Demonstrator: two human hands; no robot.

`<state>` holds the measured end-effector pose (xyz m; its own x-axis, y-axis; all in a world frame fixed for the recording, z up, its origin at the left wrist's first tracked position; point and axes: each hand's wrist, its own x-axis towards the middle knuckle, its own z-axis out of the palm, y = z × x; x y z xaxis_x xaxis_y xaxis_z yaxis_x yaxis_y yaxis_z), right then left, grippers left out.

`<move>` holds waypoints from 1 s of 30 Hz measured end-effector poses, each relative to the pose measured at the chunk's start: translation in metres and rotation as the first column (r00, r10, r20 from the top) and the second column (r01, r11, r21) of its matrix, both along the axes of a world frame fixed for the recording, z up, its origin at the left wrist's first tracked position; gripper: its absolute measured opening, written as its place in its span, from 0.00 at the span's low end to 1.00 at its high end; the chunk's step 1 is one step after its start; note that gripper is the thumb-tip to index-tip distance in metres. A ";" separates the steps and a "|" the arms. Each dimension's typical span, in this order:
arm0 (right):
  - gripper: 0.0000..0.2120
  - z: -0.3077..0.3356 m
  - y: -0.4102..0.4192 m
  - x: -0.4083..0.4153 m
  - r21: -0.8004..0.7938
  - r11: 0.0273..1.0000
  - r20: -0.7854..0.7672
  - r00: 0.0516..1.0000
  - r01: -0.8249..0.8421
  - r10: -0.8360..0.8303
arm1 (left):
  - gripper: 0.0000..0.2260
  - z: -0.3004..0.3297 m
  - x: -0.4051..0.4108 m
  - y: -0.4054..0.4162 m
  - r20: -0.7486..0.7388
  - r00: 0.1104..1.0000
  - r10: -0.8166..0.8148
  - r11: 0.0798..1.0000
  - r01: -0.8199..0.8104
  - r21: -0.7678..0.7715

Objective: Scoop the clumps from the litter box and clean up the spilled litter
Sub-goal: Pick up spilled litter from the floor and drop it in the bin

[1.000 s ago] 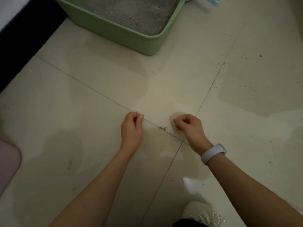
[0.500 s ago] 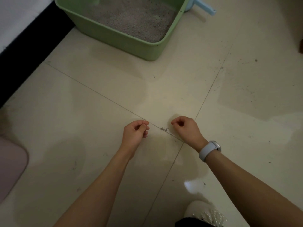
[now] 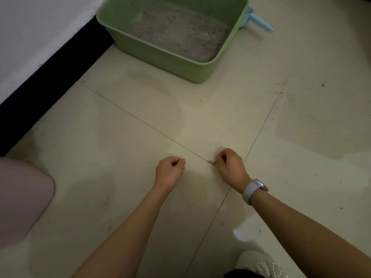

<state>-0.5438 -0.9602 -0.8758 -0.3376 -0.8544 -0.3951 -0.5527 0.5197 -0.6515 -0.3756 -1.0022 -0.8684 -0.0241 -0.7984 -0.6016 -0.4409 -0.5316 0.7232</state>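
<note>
right hand [image 3: 230,165] has closed in on litter [image 3: 211,162] — fingertips curled, pinching it | left hand [image 3: 169,170] curled, contents unclear — floor pickup continues

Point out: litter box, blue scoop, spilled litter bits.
litter box [image 3: 160,57]: head view, front wall.
blue scoop [image 3: 261,22]: head view, handle.
spilled litter bits [image 3: 211,162]: head view, grey bits on the grout line.

Tiled floor [image 3: 140,109] bears litter box [image 3: 160,61], scoop [image 3: 259,22].
</note>
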 end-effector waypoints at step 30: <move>0.07 0.007 -0.017 0.010 0.105 0.975 -0.092 0.974 -0.197 0.207 | 0.07 -0.016 -0.026 0.012 0.402 0.841 -0.361 0.839 0.481 -0.253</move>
<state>-0.5341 -0.9775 -0.8689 -0.2049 -0.8692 -0.4501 -0.7134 0.4474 -0.5394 -0.4016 -0.9900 -0.8842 -0.2563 -0.9061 -0.3367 -0.8046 0.0070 0.5937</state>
